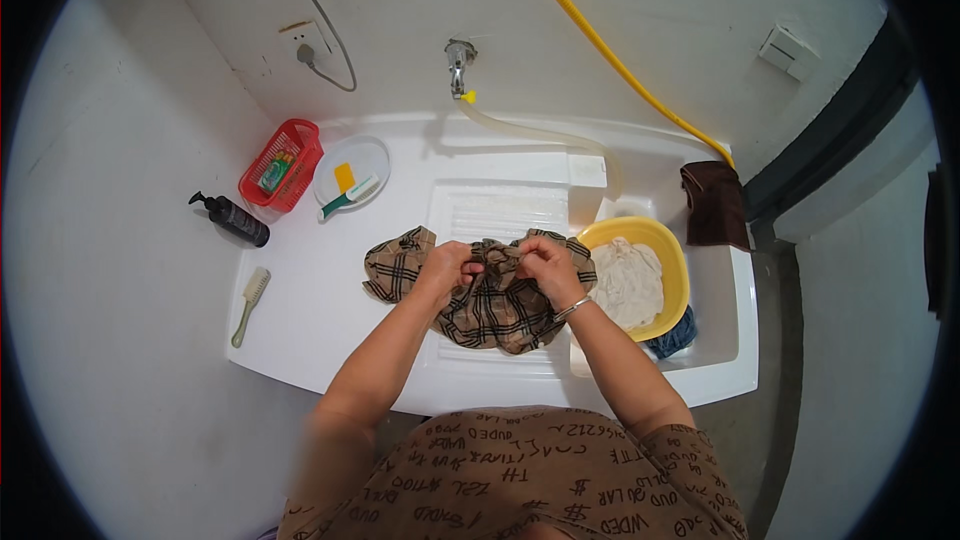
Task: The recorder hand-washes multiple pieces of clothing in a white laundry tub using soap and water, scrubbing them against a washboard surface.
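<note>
A tan and black plaid garment (495, 315) lies bunched over the ribbed washboard part (510, 202) of a white laundry sink. My left hand (452, 268) pinches the upper edge of its cloth on one side, and my right hand (546, 268) grips the same edge a little to the right. Between the two hands the fabric is gathered. Just right of the garment stands a yellow plastic basin (677, 270) with a wet white cloth (626, 283) in it. Blue denim cloth (675, 335) shows partly from under the basin, in the sink's bowl.
At left are a red plastic basket (300, 165), a black pump bottle (236, 221), a pale-handled brush (251, 307) and a round white lid (334, 157) with a green-handled brush (349, 197). A wall tap (457, 64) has a hose. A brown towel (712, 206) hangs over the right rim.
</note>
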`<state>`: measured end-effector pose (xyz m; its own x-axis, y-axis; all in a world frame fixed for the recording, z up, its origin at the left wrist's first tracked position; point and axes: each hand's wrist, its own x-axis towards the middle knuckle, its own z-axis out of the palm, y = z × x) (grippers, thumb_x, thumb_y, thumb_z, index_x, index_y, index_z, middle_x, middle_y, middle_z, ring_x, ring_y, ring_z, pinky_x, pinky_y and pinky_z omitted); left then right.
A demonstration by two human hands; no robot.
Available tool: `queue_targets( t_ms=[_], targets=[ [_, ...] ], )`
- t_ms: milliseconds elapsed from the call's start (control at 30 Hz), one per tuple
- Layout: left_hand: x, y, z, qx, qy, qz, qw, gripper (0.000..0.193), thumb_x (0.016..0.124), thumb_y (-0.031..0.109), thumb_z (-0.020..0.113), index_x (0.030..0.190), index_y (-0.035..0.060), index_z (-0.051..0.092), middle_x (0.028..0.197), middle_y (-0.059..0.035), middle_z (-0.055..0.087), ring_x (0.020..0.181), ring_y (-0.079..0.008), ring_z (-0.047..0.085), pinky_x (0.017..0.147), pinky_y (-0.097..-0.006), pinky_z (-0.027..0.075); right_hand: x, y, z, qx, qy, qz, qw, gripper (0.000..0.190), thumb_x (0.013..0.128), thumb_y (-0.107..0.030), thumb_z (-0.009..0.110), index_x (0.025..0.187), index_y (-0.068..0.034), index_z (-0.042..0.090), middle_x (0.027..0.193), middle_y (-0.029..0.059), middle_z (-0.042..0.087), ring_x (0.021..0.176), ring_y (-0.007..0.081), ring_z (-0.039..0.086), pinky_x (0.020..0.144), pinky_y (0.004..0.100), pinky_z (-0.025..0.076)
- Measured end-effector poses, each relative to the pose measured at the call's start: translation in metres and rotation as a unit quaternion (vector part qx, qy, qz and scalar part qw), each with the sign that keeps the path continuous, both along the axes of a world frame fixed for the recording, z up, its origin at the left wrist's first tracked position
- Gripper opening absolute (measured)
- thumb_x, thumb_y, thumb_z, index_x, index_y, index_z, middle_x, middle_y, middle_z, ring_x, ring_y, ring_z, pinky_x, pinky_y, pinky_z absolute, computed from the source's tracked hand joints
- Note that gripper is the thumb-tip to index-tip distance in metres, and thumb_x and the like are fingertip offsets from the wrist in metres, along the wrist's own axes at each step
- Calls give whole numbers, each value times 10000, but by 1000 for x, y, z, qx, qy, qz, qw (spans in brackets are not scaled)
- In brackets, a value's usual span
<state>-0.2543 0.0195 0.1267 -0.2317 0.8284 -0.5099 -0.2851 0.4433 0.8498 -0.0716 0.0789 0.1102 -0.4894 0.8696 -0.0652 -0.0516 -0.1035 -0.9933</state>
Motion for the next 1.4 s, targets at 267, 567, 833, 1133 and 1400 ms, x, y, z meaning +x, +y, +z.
queue_targets(
  t_ms=[267, 567, 833, 1133, 1400],
  targets=[
    [6, 0, -6, 11, -81, 30, 996, 86, 838, 134, 477, 845, 58, 517, 822, -36, 567, 710, -127, 580, 522, -193, 439, 7, 7, 4, -243, 324, 150, 902, 69, 794, -62, 512, 863, -68, 516, 811, 40, 530, 618, 127, 485, 659, 309, 463],
    [1, 3, -3, 12, -73, 69, 995, 94, 839, 153, 468, 876, 69, 492, 873, -32, 537, 766, -132, 556, 556, -223, 436, 16, 38, 13, -243, 323, -163, 900, 183, 809, -50, 561, 963, -105, 478, 690, 14, 495, 600, 110, 496, 554, 271, 460],
    [10, 9, 9, 61, -62, -20, 996, 94, 868, 152, 487, 913, 70, 500, 880, -26, 540, 805, -123, 555, 582, -237, 456, -24, 9, -14, 356, -162, -78, 917, 187, 747, -137, 689, 872, -35, 595, 713, 35, 594, 584, 95, 542, 519, 231, 461],
    [-13, 1, -4, 40, 201, -146, 968, 187, 806, 184, 621, 908, 29, 605, 733, -19, 582, 637, -89, 531, 571, -227, 450, -6, 32, 11, -34, -18, -13, 999, 159, 787, -147, 652, 754, -27, 553, 639, 17, 562, 543, 83, 537, 498, 213, 441],
    [-46, -18, 31, -54, 655, -181, 732, 384, 754, 319, 658, 1040, 72, 592, 1192, -141, 519, 1043, -260, 507, 827, -378, 420, 59, 52, -25, 182, -201, -106, 957, 191, 716, -159, 635, 846, -54, 544, 747, 77, 581, 705, 201, 576, 657, 310, 462]
  ],
)
